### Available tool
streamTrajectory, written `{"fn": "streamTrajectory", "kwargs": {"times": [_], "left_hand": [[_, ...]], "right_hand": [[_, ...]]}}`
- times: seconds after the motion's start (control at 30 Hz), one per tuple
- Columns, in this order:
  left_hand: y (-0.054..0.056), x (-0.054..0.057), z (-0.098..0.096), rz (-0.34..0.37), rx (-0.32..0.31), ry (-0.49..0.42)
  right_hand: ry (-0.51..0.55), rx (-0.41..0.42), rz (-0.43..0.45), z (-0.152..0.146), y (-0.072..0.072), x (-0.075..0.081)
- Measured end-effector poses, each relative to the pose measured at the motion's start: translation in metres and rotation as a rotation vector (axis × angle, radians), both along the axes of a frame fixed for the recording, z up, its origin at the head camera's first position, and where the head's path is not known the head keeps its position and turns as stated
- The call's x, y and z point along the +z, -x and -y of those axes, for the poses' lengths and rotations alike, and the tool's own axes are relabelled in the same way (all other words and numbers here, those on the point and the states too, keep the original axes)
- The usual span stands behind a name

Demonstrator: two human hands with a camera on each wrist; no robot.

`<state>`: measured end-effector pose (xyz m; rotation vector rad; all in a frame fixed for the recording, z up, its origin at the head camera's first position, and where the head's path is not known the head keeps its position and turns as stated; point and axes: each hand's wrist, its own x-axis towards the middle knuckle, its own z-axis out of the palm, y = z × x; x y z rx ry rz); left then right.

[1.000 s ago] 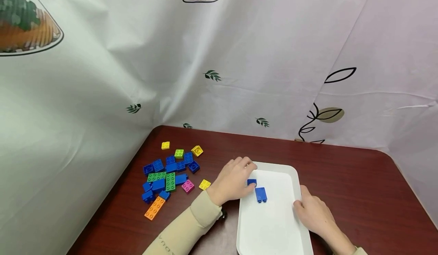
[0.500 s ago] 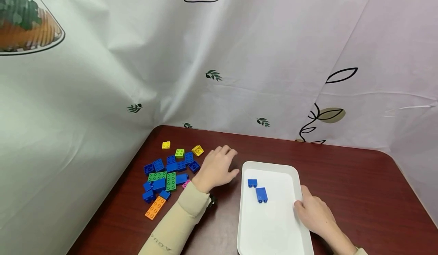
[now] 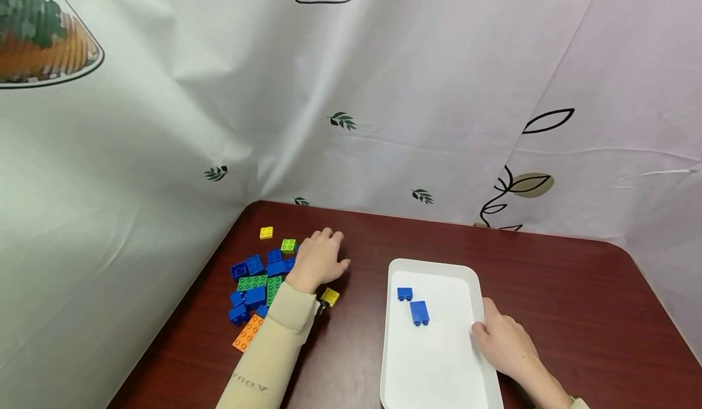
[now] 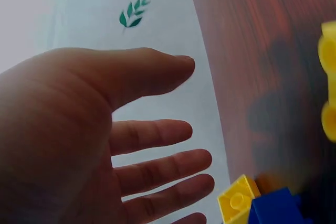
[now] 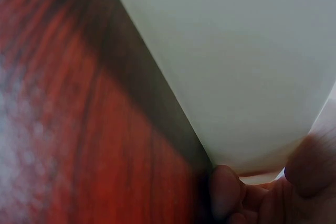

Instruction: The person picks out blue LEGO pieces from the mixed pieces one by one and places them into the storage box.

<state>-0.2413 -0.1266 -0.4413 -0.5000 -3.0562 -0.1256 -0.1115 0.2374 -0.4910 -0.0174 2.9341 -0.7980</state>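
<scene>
My left hand [image 3: 317, 261] hovers over the right part of a spread of toy building bricks, its fingers spread and nothing between them. In the left wrist view a yellow brick [image 4: 237, 201] and a blue brick [image 4: 277, 207] show just past the fingertips. Another yellow brick [image 3: 330, 297] lies beside the left wrist. My right hand [image 3: 501, 339] grips the right rim of a white tray [image 3: 433, 372], thumb over the edge, fingers on the outer wall. Inside the tray lie a small blue brick [image 3: 404, 294] and a larger blue brick [image 3: 419, 312].
Blue bricks, green bricks [image 3: 252, 283], a lime brick [image 3: 288, 246] and an orange brick [image 3: 248, 333] lie on the left of the dark red wooden table [image 3: 592, 311]. A far yellow brick [image 3: 266, 232] sits near the back. A white patterned curtain [image 3: 395, 92] hangs behind the table.
My left hand has left the small blue brick in the tray and moved left, over the bricks on the table. The right hand and tray have stayed put.
</scene>
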Motion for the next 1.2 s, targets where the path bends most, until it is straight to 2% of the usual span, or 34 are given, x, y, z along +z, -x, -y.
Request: {"fn": "streamTrajectory", "kwargs": {"times": [0.17, 0.37, 0.47, 0.77, 1.2], "left_hand": [[0.002, 0.001, 0.008, 0.052, 0.082, 0.015], [0.0, 0.006, 0.016, 0.154, 0.237, 0.023], [0.0, 0.007, 0.018, 0.175, 0.275, 0.026], [0.003, 0.005, 0.018, 0.189, 0.292, 0.051], [0.003, 0.004, 0.016, 0.198, 0.275, 0.069]], "right_hand": [[-0.002, -0.001, -0.007, -0.001, 0.0, -0.001], [-0.007, -0.006, 0.003, -0.001, 0.0, 0.0], [-0.006, -0.008, 0.004, -0.001, 0.0, 0.0], [0.001, -0.01, 0.021, 0.0, 0.0, 0.001], [0.002, -0.007, 0.017, -0.001, 0.0, -0.001]]}}
